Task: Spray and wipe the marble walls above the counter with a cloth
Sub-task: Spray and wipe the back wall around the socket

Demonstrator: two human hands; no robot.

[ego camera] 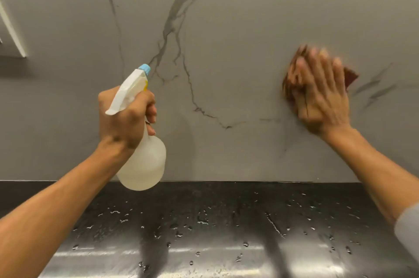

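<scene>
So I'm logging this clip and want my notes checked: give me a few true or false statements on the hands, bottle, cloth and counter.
1. The left hand holds the spray bottle in a closed grip. True.
2. The bottle's nozzle tip is red. False: it is light blue.
3. The right hand presses a brown cloth flat on the marble wall. True.
4. The counter is dry. False: water droplets dot it.

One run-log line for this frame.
left hand: holds spray bottle | right hand: presses cloth on marble wall, blurred | counter: wet
</scene>
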